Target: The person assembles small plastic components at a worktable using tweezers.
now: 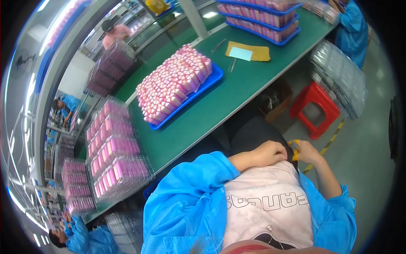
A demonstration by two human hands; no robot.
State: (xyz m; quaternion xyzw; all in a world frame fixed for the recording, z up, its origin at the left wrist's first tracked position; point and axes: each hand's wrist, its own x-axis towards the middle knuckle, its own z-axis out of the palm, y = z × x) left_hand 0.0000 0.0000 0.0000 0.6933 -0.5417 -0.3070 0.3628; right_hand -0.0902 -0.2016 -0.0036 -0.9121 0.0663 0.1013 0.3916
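Note:
My left hand (270,153) rests at the hem of my light shirt, its fingers curled in. Whatever it may grip is hidden. Close beside it on the right, my right hand (307,151) is bent inward with its fingers closed. Small yellow pieces (295,149) show at that hand's fingertips; I cannot tell whether they are worn on the fingers or held. Both hands are over my lap, apart from the green table (198,120). On the table, a blue tray (217,76) carries a dense pile of pink pieces with whitish ends (173,82).
Clear plastic trays of pink pieces (116,152) stack up at the table's left. Blue trays (262,25) stand at the far end, near a brown envelope with a pale card (241,53). On the right, a red stool (315,110) bears plastic trays (340,76). Co-workers sit nearby.

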